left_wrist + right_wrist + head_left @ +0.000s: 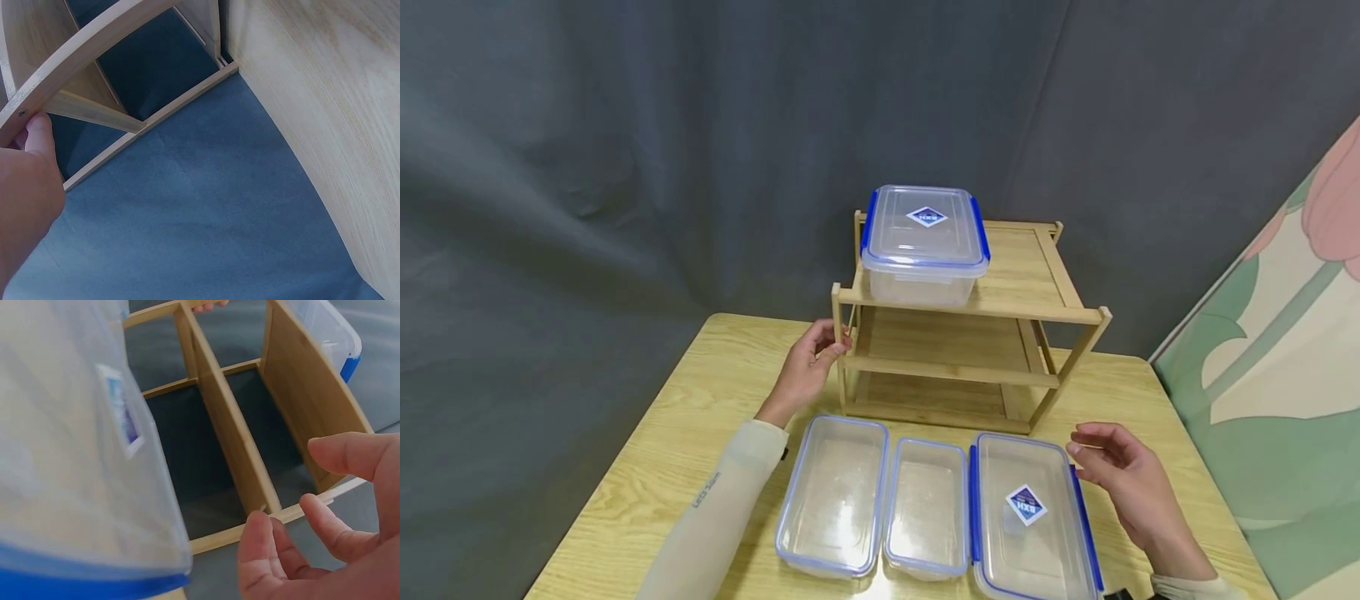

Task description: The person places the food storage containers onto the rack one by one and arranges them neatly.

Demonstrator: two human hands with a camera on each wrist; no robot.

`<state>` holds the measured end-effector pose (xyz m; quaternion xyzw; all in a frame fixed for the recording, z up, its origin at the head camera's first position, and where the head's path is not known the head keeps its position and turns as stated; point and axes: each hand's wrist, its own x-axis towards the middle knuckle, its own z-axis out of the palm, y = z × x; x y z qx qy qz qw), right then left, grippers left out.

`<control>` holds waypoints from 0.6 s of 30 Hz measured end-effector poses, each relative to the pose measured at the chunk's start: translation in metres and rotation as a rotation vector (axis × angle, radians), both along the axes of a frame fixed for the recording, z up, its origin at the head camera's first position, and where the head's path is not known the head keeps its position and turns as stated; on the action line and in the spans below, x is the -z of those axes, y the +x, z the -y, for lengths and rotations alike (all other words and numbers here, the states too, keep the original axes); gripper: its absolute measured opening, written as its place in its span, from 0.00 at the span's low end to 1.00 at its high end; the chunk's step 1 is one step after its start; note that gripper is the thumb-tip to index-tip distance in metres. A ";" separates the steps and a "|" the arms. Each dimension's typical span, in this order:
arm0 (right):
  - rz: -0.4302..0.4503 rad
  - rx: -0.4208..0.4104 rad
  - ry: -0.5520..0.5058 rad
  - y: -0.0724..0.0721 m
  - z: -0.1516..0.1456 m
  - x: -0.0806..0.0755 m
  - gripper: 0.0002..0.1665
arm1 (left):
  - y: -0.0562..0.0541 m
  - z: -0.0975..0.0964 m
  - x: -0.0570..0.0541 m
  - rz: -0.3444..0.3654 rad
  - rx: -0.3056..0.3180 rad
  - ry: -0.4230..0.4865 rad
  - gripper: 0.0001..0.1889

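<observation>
A three-tier wooden shelf rack (pixel 1022 271) stands on the table. My left hand (pixel 805 367) grips its front left post (pixel 838 333), thumb in front; the left wrist view shows the thumb pressed to the wood. Over the table at the right hovers my right hand (pixel 1123 483), fingers loosely bent, holding nothing. Close by it lies a clear lidded food container (pixel 1000 467) with dark blue side clips and a diamond label. Another lidded food container (pixel 925 250) with blue clips sits at the left of the rack's top tier.
Two clear rectangular containers with pale blue rims, a larger one (pixel 835 492) and a narrower one (pixel 928 500), lie in front of the rack. Behind the wooden table (pixel 655 433) hangs a dark curtain (pixel 700 167). A flower-patterned panel (pixel 1285 400) borders the right side.
</observation>
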<state>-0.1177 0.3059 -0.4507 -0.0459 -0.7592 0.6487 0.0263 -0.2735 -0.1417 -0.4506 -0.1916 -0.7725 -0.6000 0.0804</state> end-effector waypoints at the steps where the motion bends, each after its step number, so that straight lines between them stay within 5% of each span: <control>1: 0.009 0.004 0.007 0.002 -0.001 0.003 0.15 | 0.001 0.000 0.001 0.006 0.000 0.000 0.14; 10: 0.176 0.058 0.142 0.016 -0.001 0.026 0.15 | 0.003 -0.001 0.003 -0.003 -0.011 -0.017 0.14; 18: 0.204 0.108 0.119 0.026 -0.003 0.040 0.22 | 0.002 -0.001 0.002 -0.004 -0.016 0.002 0.14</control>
